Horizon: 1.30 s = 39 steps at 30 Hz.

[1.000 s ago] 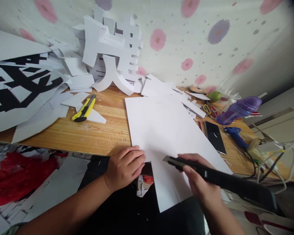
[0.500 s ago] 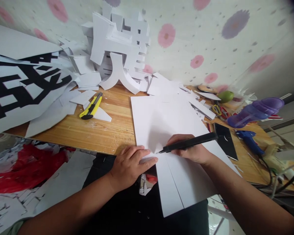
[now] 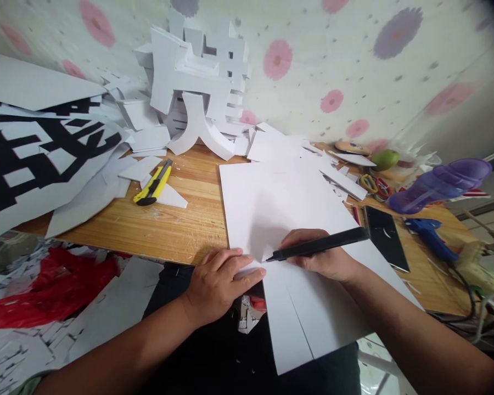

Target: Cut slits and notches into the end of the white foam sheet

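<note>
A large white board [image 3: 280, 203] lies over the wooden table's front edge, with a thin straight line on its lower part. My right hand [image 3: 319, 255] is closed around a black pen [image 3: 321, 244], whose tip points down-left at the board near its left edge. Resting on that same edge is my left hand [image 3: 222, 282], its fingers spread and holding nothing. The two hands are close but apart, with the pen tip between them. A yellow and black cutter [image 3: 153, 184] lies on white scraps to the left.
White cut pieces [image 3: 197, 71] stand against the wall. Patterned black-and-white sheets [image 3: 37, 159] lie at the left, above a red bag [image 3: 49, 285]. On the right are a purple bottle [image 3: 436, 184], scissors [image 3: 374, 185], a black phone-like slab [image 3: 386, 236] and a blue glue gun [image 3: 430, 236].
The whole view has shifted slightly. The pen tip has moved a little to the right from the board's left edge. My left hand stays in place on the board.
</note>
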Each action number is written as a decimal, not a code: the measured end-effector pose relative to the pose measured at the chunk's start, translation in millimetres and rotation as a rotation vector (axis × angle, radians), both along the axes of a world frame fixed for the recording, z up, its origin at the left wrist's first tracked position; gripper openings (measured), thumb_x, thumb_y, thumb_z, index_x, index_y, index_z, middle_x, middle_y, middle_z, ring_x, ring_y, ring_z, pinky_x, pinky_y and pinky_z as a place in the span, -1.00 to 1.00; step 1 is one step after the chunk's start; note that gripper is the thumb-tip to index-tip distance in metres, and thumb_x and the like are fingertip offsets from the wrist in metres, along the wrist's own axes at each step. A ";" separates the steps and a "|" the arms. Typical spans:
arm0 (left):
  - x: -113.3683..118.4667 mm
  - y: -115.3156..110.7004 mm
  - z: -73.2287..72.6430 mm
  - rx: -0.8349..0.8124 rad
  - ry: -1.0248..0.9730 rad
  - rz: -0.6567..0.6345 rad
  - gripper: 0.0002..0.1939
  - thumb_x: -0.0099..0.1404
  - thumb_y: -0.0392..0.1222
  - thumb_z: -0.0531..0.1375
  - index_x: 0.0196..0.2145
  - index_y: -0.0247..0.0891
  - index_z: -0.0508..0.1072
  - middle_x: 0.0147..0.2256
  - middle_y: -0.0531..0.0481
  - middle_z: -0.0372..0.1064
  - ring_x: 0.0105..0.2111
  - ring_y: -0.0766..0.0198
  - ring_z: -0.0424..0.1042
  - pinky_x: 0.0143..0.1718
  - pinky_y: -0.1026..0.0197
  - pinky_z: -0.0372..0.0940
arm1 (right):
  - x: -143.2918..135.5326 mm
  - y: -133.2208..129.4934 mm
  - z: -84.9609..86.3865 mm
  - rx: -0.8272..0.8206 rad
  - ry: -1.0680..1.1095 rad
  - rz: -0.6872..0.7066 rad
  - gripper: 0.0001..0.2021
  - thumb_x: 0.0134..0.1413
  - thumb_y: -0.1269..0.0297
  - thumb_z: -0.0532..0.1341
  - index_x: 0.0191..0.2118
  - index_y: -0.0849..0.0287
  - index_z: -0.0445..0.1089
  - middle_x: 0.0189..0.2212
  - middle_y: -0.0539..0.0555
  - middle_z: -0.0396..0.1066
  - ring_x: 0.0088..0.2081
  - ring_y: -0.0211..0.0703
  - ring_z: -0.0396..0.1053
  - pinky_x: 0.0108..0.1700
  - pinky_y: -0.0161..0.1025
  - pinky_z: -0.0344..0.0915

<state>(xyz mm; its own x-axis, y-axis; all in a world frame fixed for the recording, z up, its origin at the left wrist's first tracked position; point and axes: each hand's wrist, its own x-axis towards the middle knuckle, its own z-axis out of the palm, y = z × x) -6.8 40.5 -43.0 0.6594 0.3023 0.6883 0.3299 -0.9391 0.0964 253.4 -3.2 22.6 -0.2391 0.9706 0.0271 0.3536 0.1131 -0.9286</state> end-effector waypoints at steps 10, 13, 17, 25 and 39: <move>0.6 -0.6 1.6 0.010 -0.010 0.010 -0.71 0.37 -0.28 0.18 -0.05 0.07 0.52 -0.15 0.09 0.52 -0.07 0.15 0.40 -0.07 0.10 0.28 | 4.8 1.0 -3.6 0.009 -0.025 0.036 -0.75 0.06 0.14 0.33 -0.23 0.22 0.51 -0.31 0.14 0.55 -0.30 -0.11 0.48 -0.31 -0.23 0.43; 0.1 -0.7 0.5 0.009 -0.006 0.014 -0.71 0.34 -0.26 0.23 -0.04 0.08 0.52 -0.15 0.10 0.52 -0.07 0.13 0.40 -0.09 0.09 0.28 | 5.4 1.8 -3.6 0.014 -0.031 0.047 -0.75 0.08 0.14 0.32 -0.22 0.22 0.51 -0.31 0.15 0.55 -0.29 -0.10 0.48 -0.30 -0.22 0.43; -0.2 -0.4 -0.7 0.000 -0.005 0.010 -0.70 0.33 -0.26 0.24 -0.03 0.08 0.52 -0.14 0.09 0.52 -0.06 0.12 0.40 -0.08 0.08 0.28 | 4.3 3.5 -1.0 0.034 -0.038 0.071 -0.76 0.09 0.15 0.31 -0.22 0.22 0.51 -0.30 0.15 0.53 -0.29 -0.11 0.48 -0.31 -0.23 0.42; 0.2 -0.3 2.2 -0.004 0.002 0.007 -0.71 0.37 -0.27 0.18 -0.05 0.07 0.52 -0.14 0.11 0.53 -0.07 0.12 0.40 -0.09 0.08 0.27 | 0.9 9.5 8.8 0.113 -0.020 0.153 -0.81 0.07 0.22 0.30 -0.22 0.21 0.51 -0.32 0.12 0.51 -0.33 -0.18 0.46 -0.32 -0.27 0.39; 0.9 -1.2 7.2 -0.009 0.024 0.015 -0.71 0.38 -0.32 0.16 -0.08 0.02 0.55 -0.17 0.09 0.54 -0.10 0.11 0.41 -0.11 0.08 0.24 | 5.1 12.7 0.5 0.216 -0.045 0.191 -0.87 -0.02 0.47 0.27 -0.28 0.24 0.49 -0.41 0.09 0.49 -0.39 -0.24 0.43 -0.37 -0.34 0.34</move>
